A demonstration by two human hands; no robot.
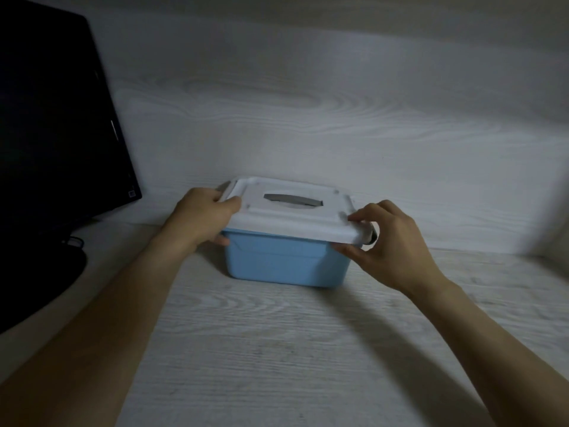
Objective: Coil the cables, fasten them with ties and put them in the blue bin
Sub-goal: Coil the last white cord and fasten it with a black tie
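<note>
My left hand grips the left end of the white lid, thumb curled over its top edge and fingers tucked beneath the rim against the bin's side. My right hand pinches the lid's right end, fingertips bent down onto the top corner and thumb pressing up from under the rim. Just past those fingertips a small dark part shows at the lid's right edge; I cannot tell what it is. The lid sits on the blue bin, a grey handle lying flat in a recess on its top. The bin stands in the middle of the frame on the pale wood-grain desk, close to the matching back panel. No cables show; the lid hides the bin's inside. A dark monitor fills the upper left of the frame, its base spreading along the left edge
</note>
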